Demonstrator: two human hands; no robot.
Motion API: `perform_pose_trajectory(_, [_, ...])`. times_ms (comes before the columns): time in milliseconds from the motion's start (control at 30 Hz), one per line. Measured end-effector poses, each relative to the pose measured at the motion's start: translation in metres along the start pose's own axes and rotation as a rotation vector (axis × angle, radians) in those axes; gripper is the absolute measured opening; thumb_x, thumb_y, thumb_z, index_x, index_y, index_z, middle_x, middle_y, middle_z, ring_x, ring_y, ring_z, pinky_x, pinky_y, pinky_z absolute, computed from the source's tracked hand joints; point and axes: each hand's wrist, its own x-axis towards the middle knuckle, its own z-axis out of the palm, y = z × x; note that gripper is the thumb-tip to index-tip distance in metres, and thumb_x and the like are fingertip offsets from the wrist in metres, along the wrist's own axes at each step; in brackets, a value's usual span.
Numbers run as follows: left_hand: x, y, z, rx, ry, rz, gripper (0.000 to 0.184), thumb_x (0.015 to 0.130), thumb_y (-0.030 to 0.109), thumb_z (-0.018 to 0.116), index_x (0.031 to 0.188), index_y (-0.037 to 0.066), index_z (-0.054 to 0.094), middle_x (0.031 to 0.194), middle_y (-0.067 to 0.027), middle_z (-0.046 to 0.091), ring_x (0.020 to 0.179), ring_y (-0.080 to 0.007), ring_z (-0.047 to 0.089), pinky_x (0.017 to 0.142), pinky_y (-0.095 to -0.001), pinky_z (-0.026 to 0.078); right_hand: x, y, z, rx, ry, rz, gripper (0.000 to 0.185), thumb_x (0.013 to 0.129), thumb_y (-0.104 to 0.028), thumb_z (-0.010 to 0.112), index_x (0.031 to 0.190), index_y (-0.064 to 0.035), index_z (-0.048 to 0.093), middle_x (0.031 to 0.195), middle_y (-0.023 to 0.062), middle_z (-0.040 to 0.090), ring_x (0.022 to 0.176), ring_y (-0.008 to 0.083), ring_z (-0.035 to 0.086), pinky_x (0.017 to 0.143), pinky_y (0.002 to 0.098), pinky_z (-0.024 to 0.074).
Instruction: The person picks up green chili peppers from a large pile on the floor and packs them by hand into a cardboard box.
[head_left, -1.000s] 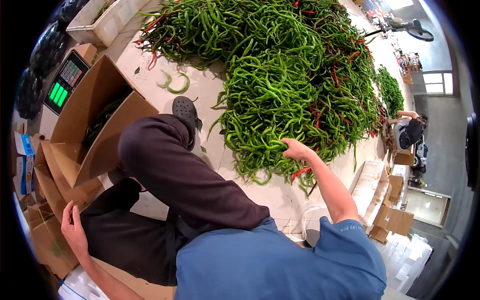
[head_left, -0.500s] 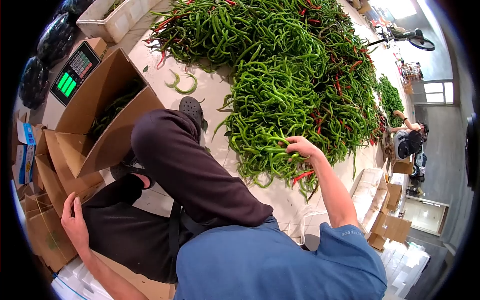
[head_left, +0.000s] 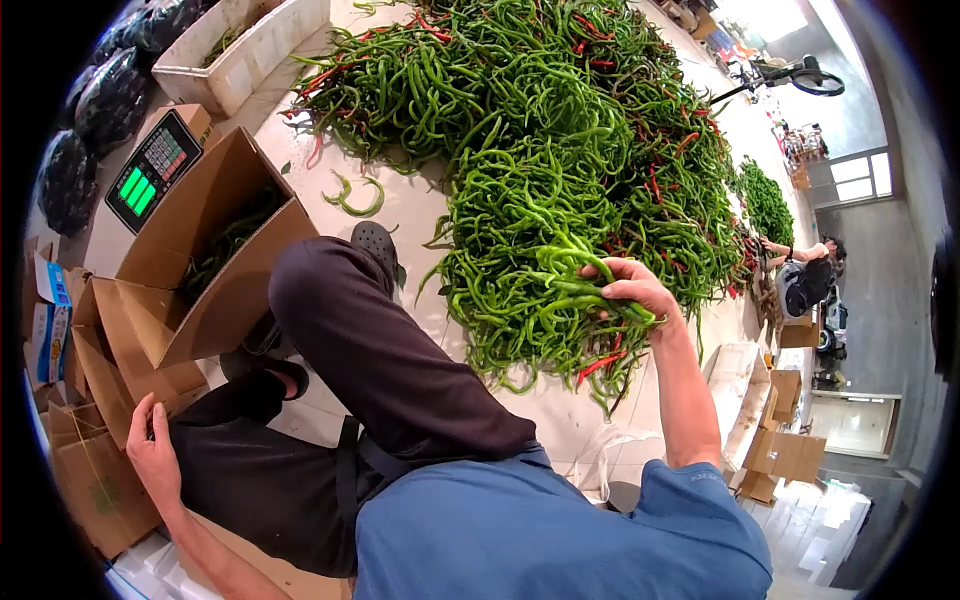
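Note:
Long green chili peppers (head_left: 540, 200) lie in a large heap on the floor, with some red ones mixed in. At the heap's near edge my right hand (head_left: 640, 288) is closed around a small bunch of green chili peppers (head_left: 580, 285); their tips stick out on both sides of the fingers. My left hand (head_left: 153, 460) rests at my bent knee beside a cardboard box, fingers extended and nothing in them. To the left, an open cardboard box (head_left: 240, 270) holds more green chili peppers (head_left: 235, 240).
A scale with a lit green display (head_left: 150, 170) stands behind the open box. Beyond it are a white foam box (head_left: 235, 60) and black plastic bags (head_left: 110, 100). Two loose peppers (head_left: 355, 197) lie near my shoe. At far right another person (head_left: 815, 275) reaches toward a smaller green pile (head_left: 767, 205).
My right hand has lifted slightly and moved right, now gripping a fuller bunch of peppers. My left hand stays at the knee. The view has shifted a little.

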Motion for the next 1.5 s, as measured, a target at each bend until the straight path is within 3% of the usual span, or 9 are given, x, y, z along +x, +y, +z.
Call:
perform_pose_trajectory(200, [0.000, -0.001, -0.001, -0.032, 0.031, 0.036, 0.030, 0.102, 0.019, 0.061, 0.121, -0.005, 0.065, 0.105, -0.0135, 0.071, 0.095, -0.0202, 0.066, 0.088, -0.0328, 0.052, -0.005, -0.071, 0.037, -0.049, -0.069, -0.183, 0.049, 0.080, -0.008, 0.071, 0.127, 0.0039, 0.063, 0.112, 0.0146, 0.072, 0.082, 0.0175, 0.071, 0.067, 0.0302, 0.0597])
perform_pose_trajectory(500, [0.009, 0.039, -0.007, -0.207, -0.103, 0.136, 0.032, 0.091, 0.013, 0.069, 0.118, -0.004, 0.067, 0.106, -0.0200, 0.073, 0.093, -0.0290, 0.071, 0.084, -0.0367, 0.054, 0.045, -0.191, 0.143, -0.041, -0.523, -0.428, 0.047, 0.080, -0.004, 0.065, 0.124, 0.0086, 0.062, 0.129, 0.0247, 0.063, 0.085, 0.0261, 0.071, 0.060, 0.0330, 0.0572])
perform_pose_trajectory(567, [0.020, 0.064, -0.015, -0.217, -0.092, 0.275, 0.034, 0.090, 0.012, 0.069, 0.119, -0.005, 0.067, 0.106, -0.0194, 0.073, 0.095, -0.0284, 0.071, 0.086, -0.0357, 0.054, 0.064, -0.212, 0.176, -0.043, -0.686, -0.479, 0.047, 0.080, -0.006, 0.064, 0.125, 0.0087, 0.061, 0.130, 0.0259, 0.062, 0.086, 0.0270, 0.071, 0.059, 0.0324, 0.0573])
perform_pose_trajectory(767, [0.093, 0.102, -0.028, -0.809, -0.108, 0.272, 0.034, 0.097, 0.016, 0.067, 0.125, -0.004, 0.066, 0.112, -0.0095, 0.072, 0.101, -0.0150, 0.066, 0.089, -0.0297, 0.053, 0.131, -0.241, 0.294, 0.118, -0.954, -0.476, 0.044, 0.081, -0.006, 0.061, 0.123, 0.0063, 0.060, 0.129, 0.0300, 0.056, 0.088, 0.0327, 0.068, 0.046, 0.0311, 0.0502])
perform_pose_trajectory(900, [0.140, 0.086, -0.017, -1.474, 0.005, -0.017, 0.022, 0.101, 0.022, 0.063, 0.119, 0.009, 0.067, 0.108, 0.0000, 0.068, 0.101, -0.0095, 0.062, 0.085, -0.0299, 0.051, 0.183, -0.229, 0.369, 0.271, -1.120, -0.387, 0.045, 0.081, -0.005, 0.059, 0.124, 0.0043, 0.057, 0.124, 0.0295, 0.059, 0.097, 0.0382, 0.068, 0.045, 0.0320, 0.0474])
perform_pose_trajectory(967, [0.151, 0.062, 0.000, -1.518, 0.178, -0.205, 0.023, 0.102, 0.022, 0.060, 0.118, 0.007, 0.065, 0.112, -0.0051, 0.069, 0.105, -0.0152, 0.063, 0.090, -0.0368, 0.051, 0.197, -0.221, 0.404, 0.281, -1.091, -0.363, 0.043, 0.081, -0.006, 0.059, 0.123, 0.0034, 0.058, 0.117, 0.0278, 0.061, 0.089, 0.0338, 0.065, 0.045, 0.0313, 0.0467])
perform_pose_trajectory(1067, [0.144, 0.047, 0.003, -1.542, 0.264, -0.398, 0.022, 0.102, 0.021, 0.059, 0.116, 0.006, 0.065, 0.109, -0.0046, 0.069, 0.101, -0.0152, 0.065, 0.086, -0.0345, 0.052, 0.231, -0.203, 0.438, 0.315, -1.205, -0.258, 0.044, 0.083, -0.008, 0.059, 0.125, 0.0051, 0.059, 0.125, 0.0289, 0.060, 0.081, 0.0287, 0.066, 0.053, 0.0332, 0.0502])
perform_pose_trajectory(1300, [0.122, 0.052, -0.005, -1.288, 0.357, -0.171, 0.021, 0.102, 0.022, 0.060, 0.111, 0.005, 0.068, 0.098, -0.0045, 0.071, 0.085, -0.0125, 0.067, 0.074, -0.0271, 0.052, 0.265, -0.174, 0.483, 0.247, -1.127, -0.176, 0.042, 0.086, -0.002, 0.056, 0.127, 0.0058, 0.059, 0.118, 0.0269, 0.063, 0.084, 0.0282, 0.065, 0.062, 0.0353, 0.0524])
perform_pose_trajectory(1500, [0.123, 0.074, 0.004, -0.900, 0.348, 0.016, 0.018, 0.097, 0.010, 0.068, 0.112, -0.001, 0.067, 0.100, -0.0030, 0.070, 0.091, -0.0093, 0.065, 0.084, -0.0243, 0.052, 0.279, -0.160, 0.489, 0.058, -1.046, -0.126, 0.042, 0.085, -0.003, 0.057, 0.126, 0.0072, 0.060, 0.118, 0.0237, 0.065, 0.086, 0.0232, 0.067, 0.065, 0.0330, 0.0561])
